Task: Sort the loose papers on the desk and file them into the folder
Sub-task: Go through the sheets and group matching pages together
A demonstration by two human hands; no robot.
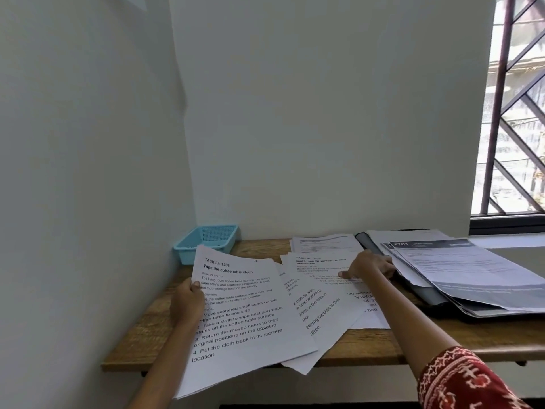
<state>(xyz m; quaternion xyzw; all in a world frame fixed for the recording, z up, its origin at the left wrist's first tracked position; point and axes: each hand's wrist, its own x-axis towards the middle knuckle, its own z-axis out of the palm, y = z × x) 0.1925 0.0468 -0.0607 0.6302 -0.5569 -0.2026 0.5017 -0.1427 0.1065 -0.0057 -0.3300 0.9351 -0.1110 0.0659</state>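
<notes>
The big sheet [239,308] in front says "TASK ID: 1206" and "Wipe the coffee table clean". Lower down it has numbered steps, such as "Take a cloth to wipe dust and water stains off the coffee table surface" and "4 Put the cloth back in its storage location". The next sheet [321,267] reads "Bed Linen Organization and Placement"; its number looks like 3409, but it is blurry. A grey page [460,261] on the right starts with "2701".

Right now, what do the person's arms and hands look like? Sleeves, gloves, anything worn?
Both hands are bare: no gloves, rings or watch visible on the left hand or right hand. The right arm has a red sleeve with a white pattern; the left forearm shows no sleeve.
</notes>
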